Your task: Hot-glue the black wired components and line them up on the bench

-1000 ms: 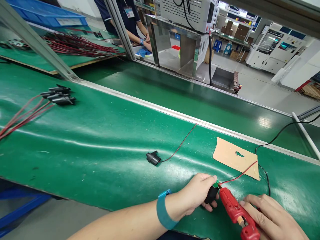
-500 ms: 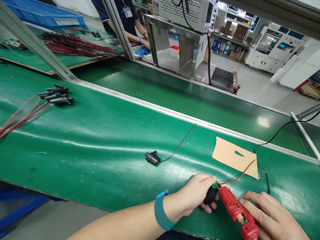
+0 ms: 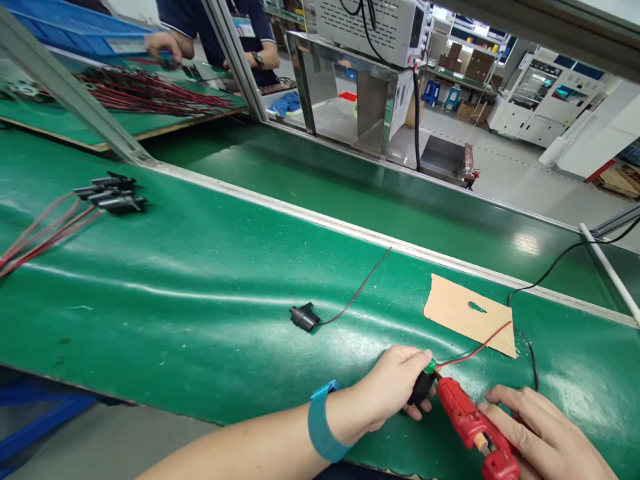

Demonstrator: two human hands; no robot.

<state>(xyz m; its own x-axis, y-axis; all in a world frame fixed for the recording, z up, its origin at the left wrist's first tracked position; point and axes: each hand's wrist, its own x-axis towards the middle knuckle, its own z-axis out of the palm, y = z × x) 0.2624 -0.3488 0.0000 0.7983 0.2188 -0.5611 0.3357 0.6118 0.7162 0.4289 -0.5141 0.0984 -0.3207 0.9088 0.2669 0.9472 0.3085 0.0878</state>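
Note:
Between the fingers and thumb of my left hand is a black plastic part with a green end, and a red wire runs from it to the right. My right hand is closed round a red hot glue gun; a glue stick shows in its body. The gun's nozzle points at the green end, at or very close to it. A similar black part with a thin red wire lies on the green mat, left of and beyond my left hand.
A cardboard piece with a small hole lies beyond the glue gun, near a black cable. Several black parts with red wires lie at left. A metal frame rail crosses the bench. Behind it, a person works near a blue bin.
The gun's nozzle has shifted slightly down and right against the green end. In the background, the other person has moved left, one hand now beside the blue bin.

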